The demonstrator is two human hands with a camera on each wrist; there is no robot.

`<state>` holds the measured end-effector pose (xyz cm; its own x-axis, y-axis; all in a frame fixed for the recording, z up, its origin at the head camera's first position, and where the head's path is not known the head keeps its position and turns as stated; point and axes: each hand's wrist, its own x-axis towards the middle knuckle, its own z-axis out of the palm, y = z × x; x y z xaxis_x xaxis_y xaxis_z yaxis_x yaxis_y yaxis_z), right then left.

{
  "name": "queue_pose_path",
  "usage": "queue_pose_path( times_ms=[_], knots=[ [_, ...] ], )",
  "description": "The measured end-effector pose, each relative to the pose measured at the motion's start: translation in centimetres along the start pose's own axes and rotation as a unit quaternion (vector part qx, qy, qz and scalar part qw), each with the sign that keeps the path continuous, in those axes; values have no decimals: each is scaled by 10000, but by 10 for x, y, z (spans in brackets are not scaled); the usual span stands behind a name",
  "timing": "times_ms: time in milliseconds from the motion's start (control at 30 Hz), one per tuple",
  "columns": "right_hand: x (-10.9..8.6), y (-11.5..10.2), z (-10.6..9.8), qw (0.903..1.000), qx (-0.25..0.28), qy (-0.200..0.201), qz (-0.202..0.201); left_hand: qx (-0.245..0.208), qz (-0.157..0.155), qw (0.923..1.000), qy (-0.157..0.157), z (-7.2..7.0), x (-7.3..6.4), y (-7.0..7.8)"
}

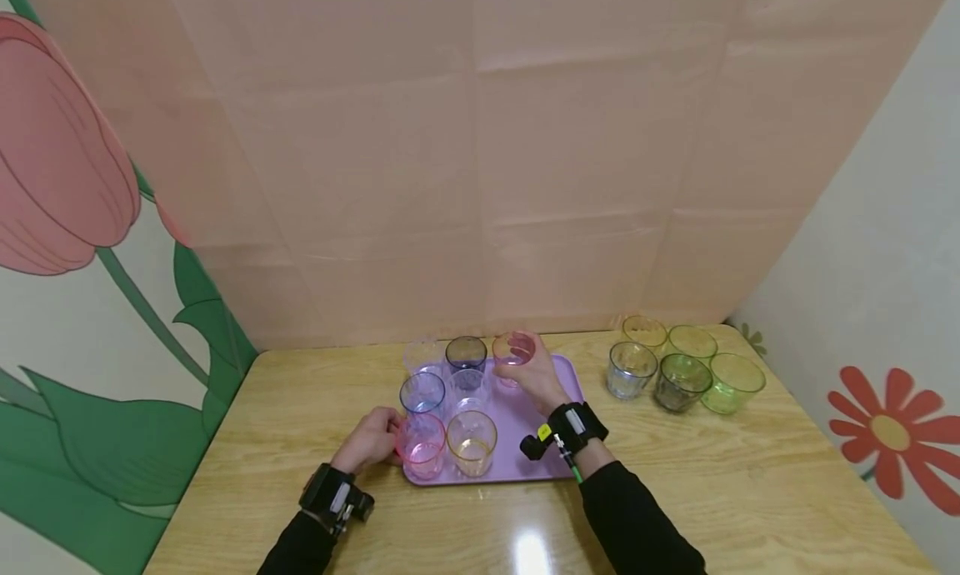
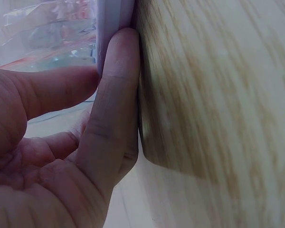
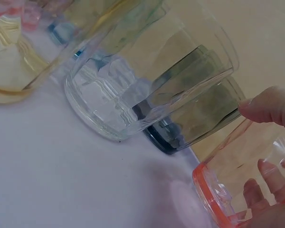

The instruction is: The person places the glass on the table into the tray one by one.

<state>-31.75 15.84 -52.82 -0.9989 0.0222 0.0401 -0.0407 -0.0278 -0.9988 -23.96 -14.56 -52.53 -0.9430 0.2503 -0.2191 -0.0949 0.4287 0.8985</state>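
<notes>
A purple tray (image 1: 528,454) lies on the table, bearing several tinted glasses. My left hand (image 1: 375,438) pinches the tray's left edge, thumb above and fingers below, beside a pink glass (image 1: 421,446). At the back of the tray my right hand (image 1: 534,373) grips a reddish-pink glass (image 3: 213,192) around its side. Whether that glass's base touches the tray I cannot tell. Left of it stand a dark grey glass (image 1: 466,354) and a clear glass (image 3: 118,104). A blue glass (image 1: 422,394) and an amber glass (image 1: 472,446) stand nearer the front.
Right of the tray, several yellow, green and grey glasses, among them a green glass (image 1: 735,383), stand grouped on the wooden table (image 1: 465,529). A pinkish sheet (image 1: 480,158) covers the wall behind. Another clear glass (image 1: 423,356) is at the tray's back left.
</notes>
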Motion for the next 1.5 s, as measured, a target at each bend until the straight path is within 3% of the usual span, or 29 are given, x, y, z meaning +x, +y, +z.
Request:
queue_pose_path(
  times_ms=[333,533,1233,1500],
  knots=[
    [6,8,3,9998,79,-163,-10,33,-48,10000,37,1,0,-1],
    [10,17,0,9997,-195,-119,-115,-9,-45,10000,57,2,0,0],
    [14,21,4,9996,-89,-176,-184,57,11,9999,84,1,1,0],
    [12,19,2,9996,-127,-229,-68,107,-123,9998,69,0,0,2]
  ],
)
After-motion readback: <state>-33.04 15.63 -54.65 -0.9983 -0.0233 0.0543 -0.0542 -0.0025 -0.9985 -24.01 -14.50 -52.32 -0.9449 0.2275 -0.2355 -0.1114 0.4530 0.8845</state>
